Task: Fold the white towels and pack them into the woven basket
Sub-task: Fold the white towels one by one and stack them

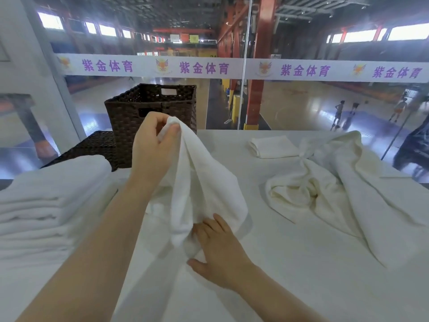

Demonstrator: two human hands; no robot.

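Left hand (pixel 154 140) raised pinching towel (pixel 204 189), right hand (pixel 220 249) gripping its lower end

Soft even light, edges warped, blurry

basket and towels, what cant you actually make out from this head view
- Inside of the woven basket: hidden by its near wall and the left hand, so whether it holds any towels cannot be told.
- Stack of folded towels: blurred and cut off by the left edge; count unclear.
- Lower end of the held towel: bunched under the right hand, corners hidden.
- Crumpled pile: number of towels unclear.
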